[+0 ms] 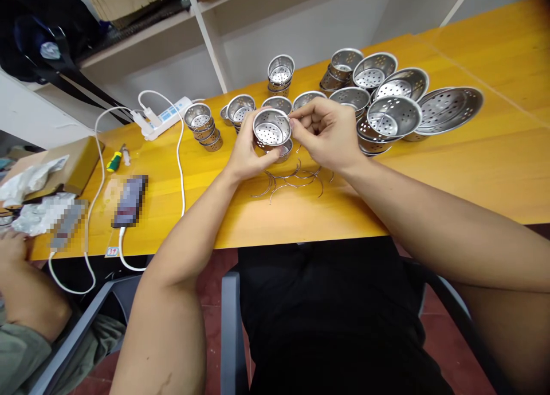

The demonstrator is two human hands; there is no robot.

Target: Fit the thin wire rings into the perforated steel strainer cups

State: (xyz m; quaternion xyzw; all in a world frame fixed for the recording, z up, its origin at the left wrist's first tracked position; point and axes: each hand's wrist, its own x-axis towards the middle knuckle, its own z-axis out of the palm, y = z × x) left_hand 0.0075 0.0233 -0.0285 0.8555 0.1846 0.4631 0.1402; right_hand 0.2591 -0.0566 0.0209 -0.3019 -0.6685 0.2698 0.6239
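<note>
A small perforated steel cup (271, 130) is tilted toward me, with my left hand (250, 148) wrapped round its side. At its right rim my right hand (327, 130) has thumb and index finger pinched together; what sits between the fingertips is too small to name. Just below the held cup, another perforated cup (284, 150) shows in part. Several thin curved wires (296, 180) lie loose on the table beneath my hands.
Stacked perforated cups (205, 125) stand left, with more steel baskets (393, 120) at right. A power strip (167, 118), white cables, a phone (130, 201) and a green-yellow screwdriver (114, 161) lie left on the yellow table (472, 183). Another person's arm (32, 292) rests at far left.
</note>
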